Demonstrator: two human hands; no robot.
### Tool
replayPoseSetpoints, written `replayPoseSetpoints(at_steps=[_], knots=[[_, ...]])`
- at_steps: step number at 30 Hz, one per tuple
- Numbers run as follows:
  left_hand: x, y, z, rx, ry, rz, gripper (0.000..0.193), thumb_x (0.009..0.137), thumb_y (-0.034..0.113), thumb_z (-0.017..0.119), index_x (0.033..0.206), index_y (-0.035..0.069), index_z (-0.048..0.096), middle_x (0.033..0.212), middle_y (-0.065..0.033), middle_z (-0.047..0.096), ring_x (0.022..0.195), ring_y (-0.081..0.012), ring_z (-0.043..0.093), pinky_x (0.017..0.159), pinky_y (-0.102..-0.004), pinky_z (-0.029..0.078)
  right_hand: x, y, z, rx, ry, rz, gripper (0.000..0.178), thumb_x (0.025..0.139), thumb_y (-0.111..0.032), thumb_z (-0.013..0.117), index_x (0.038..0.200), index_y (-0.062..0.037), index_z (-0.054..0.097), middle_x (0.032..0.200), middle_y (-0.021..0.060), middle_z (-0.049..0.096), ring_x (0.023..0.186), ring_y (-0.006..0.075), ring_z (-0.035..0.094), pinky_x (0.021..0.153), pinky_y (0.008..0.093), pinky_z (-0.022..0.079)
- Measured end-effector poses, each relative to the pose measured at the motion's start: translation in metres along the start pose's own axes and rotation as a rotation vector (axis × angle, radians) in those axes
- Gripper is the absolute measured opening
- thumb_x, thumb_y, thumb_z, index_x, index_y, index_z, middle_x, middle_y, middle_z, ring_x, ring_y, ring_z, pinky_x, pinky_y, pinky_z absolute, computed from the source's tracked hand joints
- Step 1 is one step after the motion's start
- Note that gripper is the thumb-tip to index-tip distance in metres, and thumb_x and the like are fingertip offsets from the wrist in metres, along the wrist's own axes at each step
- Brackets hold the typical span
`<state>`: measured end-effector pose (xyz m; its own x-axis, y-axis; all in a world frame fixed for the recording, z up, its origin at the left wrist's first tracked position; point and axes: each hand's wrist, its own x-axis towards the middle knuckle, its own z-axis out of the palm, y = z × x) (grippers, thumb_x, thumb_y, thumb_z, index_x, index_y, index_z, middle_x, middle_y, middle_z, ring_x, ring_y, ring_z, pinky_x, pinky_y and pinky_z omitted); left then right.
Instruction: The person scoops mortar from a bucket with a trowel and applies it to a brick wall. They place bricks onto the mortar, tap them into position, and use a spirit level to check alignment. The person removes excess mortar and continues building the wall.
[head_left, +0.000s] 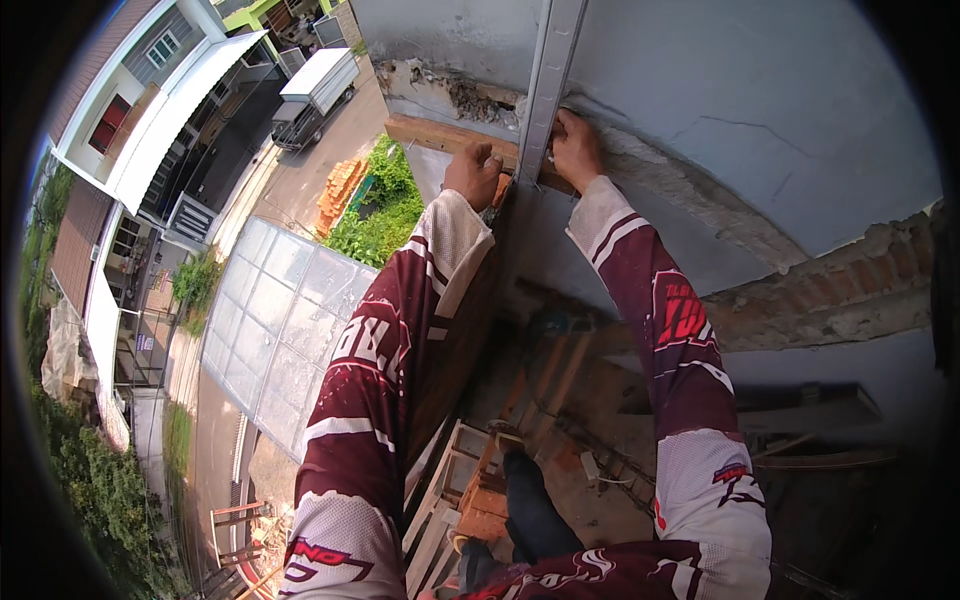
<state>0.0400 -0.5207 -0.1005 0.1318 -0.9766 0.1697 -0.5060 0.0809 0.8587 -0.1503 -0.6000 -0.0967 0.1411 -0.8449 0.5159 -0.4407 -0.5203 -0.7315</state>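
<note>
A long silver metal channel (551, 75) stands upright against the grey wall, crossing a wooden board (435, 132) fixed along the broken wall edge. My left hand (473, 174) is closed, its fingers curled, just left of the channel at the board. Whatever it pinches is too small or hidden to make out. On the channel's other side my right hand (577, 150) is also closed, knuckles bent close to the metal. Its fingertips are partly hidden, so what they grip does not show. Thin wire-like bits seem to stick out near the channel's lower end.
Below me are a brick stack (484, 512), a wooden frame (440, 500) and timber pieces. Rough chipped masonry (840, 285) runs along the right wall. Left of the wall edge the drop shows a glazed roof (285, 320), a street and a parked truck (315, 92).
</note>
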Motion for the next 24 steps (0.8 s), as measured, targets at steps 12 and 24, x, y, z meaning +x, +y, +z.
replayPoseSetpoints(at_steps=[12, 24], knots=[[0.017, 0.033, 0.034, -0.430, 0.076, -0.246, 0.010, 0.085, 0.001, 0.060, 0.090, -0.008, 0.064, 0.076, -0.0095, 0.066, 0.063, -0.0154, 0.064, 0.056, -0.0259, 0.052, 0.001, -0.005, -0.005, 0.101, -0.076, -0.097, 0.016, 0.085, 0.001, 0.049, 0.098, 0.0006, 0.059, 0.090, 0.0214, 0.064, 0.083, 0.0404, 0.062, 0.072, 0.0405, 0.049], [0.017, 0.027, 0.047, -0.112, 0.267, -0.218, 0.035, 0.086, 0.019, 0.066, 0.111, -0.004, 0.059, 0.094, -0.0143, 0.069, 0.084, -0.0257, 0.069, 0.075, -0.0338, 0.056, -0.051, -0.002, -0.001, 0.192, 0.062, 0.141, 0.025, 0.095, -0.004, 0.051, 0.116, 0.0034, 0.061, 0.101, 0.0127, 0.069, 0.091, 0.0191, 0.067, 0.082, 0.0298, 0.052]])
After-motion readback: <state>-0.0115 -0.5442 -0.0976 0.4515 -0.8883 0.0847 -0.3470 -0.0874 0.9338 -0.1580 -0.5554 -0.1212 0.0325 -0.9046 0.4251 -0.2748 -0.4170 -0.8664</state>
